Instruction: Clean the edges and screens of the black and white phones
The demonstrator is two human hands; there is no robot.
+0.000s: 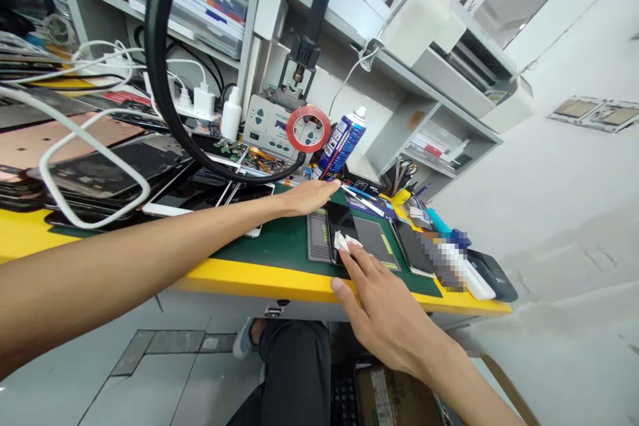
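Observation:
A dark smartphone (341, 218) lies on a grey perforated pad (374, 237) over the green mat (279, 239). On the phone's near half sits a crumpled white tissue (344, 240), with the fingertips of my right hand (382, 303) pressed onto it. The thumb of that hand is apart, near the bench edge. My left hand (310, 198) is stretched across to the phone's far end, close to a blue spray can (340, 144). Its fingers are mostly hidden, so their grip on the phone does not show.
Stacked phone parts (114, 166) and a white cable (94, 196) crowd the left. A black hose (160, 66) arches over the bench. Red tape (308, 128) leans on a grey machine (269, 123). Another phone (413, 247) lies at right, inside the yellow bench edge (259, 279).

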